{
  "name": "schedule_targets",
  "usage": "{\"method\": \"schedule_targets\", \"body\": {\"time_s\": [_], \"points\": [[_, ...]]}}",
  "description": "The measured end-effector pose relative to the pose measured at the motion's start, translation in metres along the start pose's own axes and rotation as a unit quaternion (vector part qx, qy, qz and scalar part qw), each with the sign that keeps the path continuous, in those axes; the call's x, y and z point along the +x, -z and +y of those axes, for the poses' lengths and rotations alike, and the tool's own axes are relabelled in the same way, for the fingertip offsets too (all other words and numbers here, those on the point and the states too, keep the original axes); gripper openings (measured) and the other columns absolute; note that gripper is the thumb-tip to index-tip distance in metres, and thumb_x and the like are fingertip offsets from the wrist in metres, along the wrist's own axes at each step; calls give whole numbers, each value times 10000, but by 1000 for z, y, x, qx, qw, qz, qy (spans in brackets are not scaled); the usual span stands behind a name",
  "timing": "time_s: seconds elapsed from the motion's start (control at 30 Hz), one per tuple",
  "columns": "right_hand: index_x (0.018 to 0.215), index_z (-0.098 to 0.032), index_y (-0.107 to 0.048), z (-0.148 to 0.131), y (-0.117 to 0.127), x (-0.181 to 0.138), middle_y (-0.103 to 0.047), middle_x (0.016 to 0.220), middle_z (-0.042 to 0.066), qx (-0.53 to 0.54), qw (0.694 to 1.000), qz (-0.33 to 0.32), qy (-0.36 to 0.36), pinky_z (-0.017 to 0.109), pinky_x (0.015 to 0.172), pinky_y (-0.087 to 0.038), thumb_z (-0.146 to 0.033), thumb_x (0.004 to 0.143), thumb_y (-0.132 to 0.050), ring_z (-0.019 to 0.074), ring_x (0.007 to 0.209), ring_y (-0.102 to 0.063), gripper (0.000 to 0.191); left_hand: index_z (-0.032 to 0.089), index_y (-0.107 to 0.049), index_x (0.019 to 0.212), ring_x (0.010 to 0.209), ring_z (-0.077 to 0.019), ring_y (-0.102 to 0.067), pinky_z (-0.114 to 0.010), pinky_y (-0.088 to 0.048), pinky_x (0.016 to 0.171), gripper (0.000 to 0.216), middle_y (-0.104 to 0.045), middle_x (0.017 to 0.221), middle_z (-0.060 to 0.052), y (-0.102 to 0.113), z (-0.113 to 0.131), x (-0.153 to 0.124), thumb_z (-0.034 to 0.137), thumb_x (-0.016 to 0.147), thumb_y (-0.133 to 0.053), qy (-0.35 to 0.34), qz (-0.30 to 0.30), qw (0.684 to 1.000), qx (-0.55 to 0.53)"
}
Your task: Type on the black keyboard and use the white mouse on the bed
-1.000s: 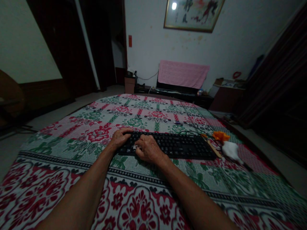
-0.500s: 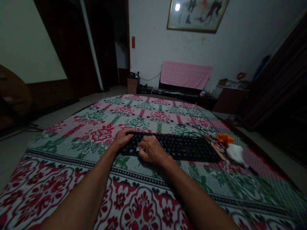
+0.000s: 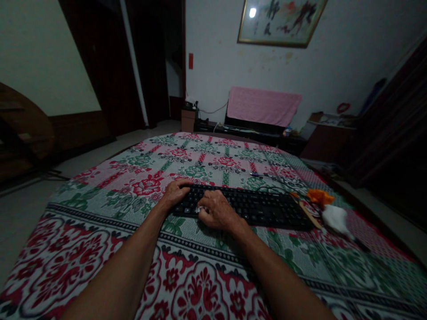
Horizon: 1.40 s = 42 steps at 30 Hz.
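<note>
A black computer keyboard (image 3: 267, 211) lies on the flowered cloth (image 3: 200, 249). My left hand (image 3: 176, 194) grips its left end, fingers along the far corner and thumb over the top. Over the left-hand keys, my right hand (image 3: 216, 211) is curled, with a small white wad (image 3: 199, 209) showing between its fingers and the keys. What the wad is made of cannot be made out. The fingertips of my right hand are partly hidden.
Right of the keyboard lie a flat wooden stick (image 3: 310, 215), a crumpled orange cloth (image 3: 320, 196) and a white-headed brush-like thing (image 3: 335, 218) with a dark handle. A cable (image 3: 271, 187) runs behind the keyboard, near a pen-like item (image 3: 256, 174). A pink towel (image 3: 263, 106) hangs beyond the table.
The whole scene has shifted slightly to the right as the camera turned. Both hands keep nearly the same places on the keyboard, and less of the white wad shows under my right fingers.
</note>
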State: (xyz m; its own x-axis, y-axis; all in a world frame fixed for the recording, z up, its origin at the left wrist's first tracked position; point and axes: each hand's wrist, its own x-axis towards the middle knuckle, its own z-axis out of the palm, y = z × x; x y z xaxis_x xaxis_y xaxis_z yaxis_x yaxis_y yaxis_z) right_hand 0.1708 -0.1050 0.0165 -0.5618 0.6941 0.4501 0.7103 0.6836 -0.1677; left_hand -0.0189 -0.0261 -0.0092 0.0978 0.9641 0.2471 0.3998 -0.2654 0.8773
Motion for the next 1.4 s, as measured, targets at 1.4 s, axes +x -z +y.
{"method": "schedule_targets", "body": {"time_s": [1.4], "points": [[869,-188,-695,22,8,-5,-589,786,33,26,999,47,-2,295,728,-351,-148,771,-536,155,761,-514,190,211,-725,785,899,-192,-657,-341,-495,896,174,-732,885,-35,-7,6,-3,183,688,-584,-171,4,983,71]]}}
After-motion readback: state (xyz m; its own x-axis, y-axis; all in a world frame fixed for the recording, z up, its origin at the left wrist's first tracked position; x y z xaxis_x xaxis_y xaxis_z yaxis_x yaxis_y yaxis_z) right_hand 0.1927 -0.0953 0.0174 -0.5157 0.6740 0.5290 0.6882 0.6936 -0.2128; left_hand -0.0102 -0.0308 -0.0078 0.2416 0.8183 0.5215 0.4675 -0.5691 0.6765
